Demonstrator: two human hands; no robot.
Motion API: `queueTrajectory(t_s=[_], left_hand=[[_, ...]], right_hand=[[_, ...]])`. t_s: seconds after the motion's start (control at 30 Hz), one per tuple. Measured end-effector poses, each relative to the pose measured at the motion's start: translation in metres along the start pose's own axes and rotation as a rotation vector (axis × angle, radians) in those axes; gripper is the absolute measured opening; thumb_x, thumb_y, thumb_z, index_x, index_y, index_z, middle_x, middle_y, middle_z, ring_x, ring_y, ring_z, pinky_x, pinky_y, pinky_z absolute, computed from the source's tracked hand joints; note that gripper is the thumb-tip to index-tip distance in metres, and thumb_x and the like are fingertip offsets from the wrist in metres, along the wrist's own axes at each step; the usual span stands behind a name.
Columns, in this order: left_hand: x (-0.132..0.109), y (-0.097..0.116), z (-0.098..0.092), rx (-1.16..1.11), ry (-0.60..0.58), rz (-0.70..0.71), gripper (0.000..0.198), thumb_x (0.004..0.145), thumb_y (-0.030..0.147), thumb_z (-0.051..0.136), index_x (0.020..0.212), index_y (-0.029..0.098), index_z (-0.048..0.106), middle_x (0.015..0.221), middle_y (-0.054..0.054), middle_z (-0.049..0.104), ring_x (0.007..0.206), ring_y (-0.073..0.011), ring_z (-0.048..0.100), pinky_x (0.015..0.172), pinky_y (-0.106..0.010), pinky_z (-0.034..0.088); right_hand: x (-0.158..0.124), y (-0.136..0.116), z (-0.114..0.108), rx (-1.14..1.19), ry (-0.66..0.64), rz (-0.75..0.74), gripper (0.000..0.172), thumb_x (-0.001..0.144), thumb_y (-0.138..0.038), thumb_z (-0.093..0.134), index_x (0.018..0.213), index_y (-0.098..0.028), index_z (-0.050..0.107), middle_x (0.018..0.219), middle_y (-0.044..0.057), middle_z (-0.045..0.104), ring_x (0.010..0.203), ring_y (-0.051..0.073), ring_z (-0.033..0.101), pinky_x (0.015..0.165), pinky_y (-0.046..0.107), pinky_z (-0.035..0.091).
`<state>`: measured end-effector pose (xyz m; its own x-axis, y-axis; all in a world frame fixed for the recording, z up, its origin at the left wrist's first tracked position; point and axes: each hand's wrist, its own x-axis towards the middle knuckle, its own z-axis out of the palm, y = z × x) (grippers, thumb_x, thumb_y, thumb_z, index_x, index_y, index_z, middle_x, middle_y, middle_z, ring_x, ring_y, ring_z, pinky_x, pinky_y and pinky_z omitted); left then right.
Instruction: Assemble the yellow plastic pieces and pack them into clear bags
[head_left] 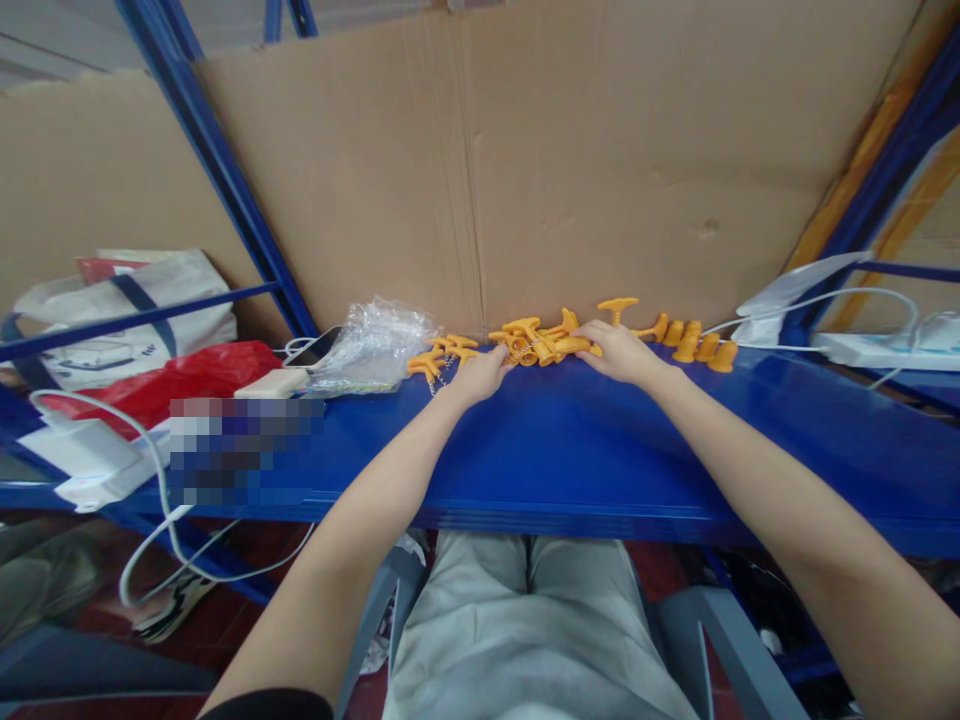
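Head view, yellow pile (541,345): on blue shelf (562,450).
Left hand (481,376): at the pile's left edge; can't tell if pinching.
Right hand (615,350): at its right edge; likewise unclear.
Risk: sideways sweep could topple cups (686,345) right of pile.

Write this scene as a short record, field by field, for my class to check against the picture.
Surface: blue tabletop
Left grip: at left edge of yellow pile
Right grip: at the pile's right edge
Left of pile: yellow T-handles with metal spirals
Right of pile: yellow cup-shaped pieces
Farther left: clear plastic
Backdrop: cardboard
Unclear: what either grip holds
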<state>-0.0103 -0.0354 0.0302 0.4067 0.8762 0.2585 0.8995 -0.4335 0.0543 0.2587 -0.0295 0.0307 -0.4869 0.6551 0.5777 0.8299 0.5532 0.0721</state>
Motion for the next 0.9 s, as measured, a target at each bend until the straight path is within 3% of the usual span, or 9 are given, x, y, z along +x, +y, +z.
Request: queueTrajectory(t_s=[0.57,0.7,0.8,0.9], left_hand=[[-0.002,0.001,0.001,0.005,0.024,0.038,0.021,0.099,0.028,0.046,0.115,0.02,0.057,0.118,-0.011,0.07,0.108,-0.026,0.066,0.09,-0.034,0.049],[0.0,-0.001,0.004,-0.017,0.171,0.139,0.021,0.098,0.023,0.047,0.113,0.018,0.059,0.121,-0.012,0.066,0.111,-0.0251,0.063,0.092,-0.035,0.048],[0.003,-0.003,0.005,-0.063,0.331,0.253,0.019,0.098,0.024,0.047,0.108,0.018,0.061,0.114,-0.01,0.065,0.107,-0.0233,0.061,0.095,-0.036,0.047],[0.005,-0.005,0.005,-0.105,0.417,0.288,0.02,0.098,0.027,0.047,0.106,0.017,0.063,0.109,-0.009,0.064,0.103,-0.0222,0.06,0.095,-0.035,0.045]], right_hand=[[0.001,-0.015,0.006,0.036,0.023,-0.048,0.036,0.093,-0.029,0.051,0.125,-0.018,0.063,0.122,0.015,0.068,0.111,0.032,0.064,0.094,0.049,0.049],[0.002,-0.021,0.006,0.084,0.014,-0.078,0.035,0.094,-0.029,0.049,0.124,-0.017,0.063,0.12,0.016,0.067,0.11,0.032,0.063,0.093,0.049,0.05],[0.004,-0.027,0.007,0.139,0.042,-0.094,0.034,0.094,-0.029,0.048,0.123,-0.017,0.063,0.117,0.017,0.066,0.109,0.031,0.063,0.091,0.047,0.052],[0.004,-0.03,0.008,0.192,0.08,-0.087,0.035,0.094,-0.029,0.048,0.123,-0.017,0.063,0.116,0.017,0.065,0.109,0.031,0.062,0.091,0.048,0.052]])
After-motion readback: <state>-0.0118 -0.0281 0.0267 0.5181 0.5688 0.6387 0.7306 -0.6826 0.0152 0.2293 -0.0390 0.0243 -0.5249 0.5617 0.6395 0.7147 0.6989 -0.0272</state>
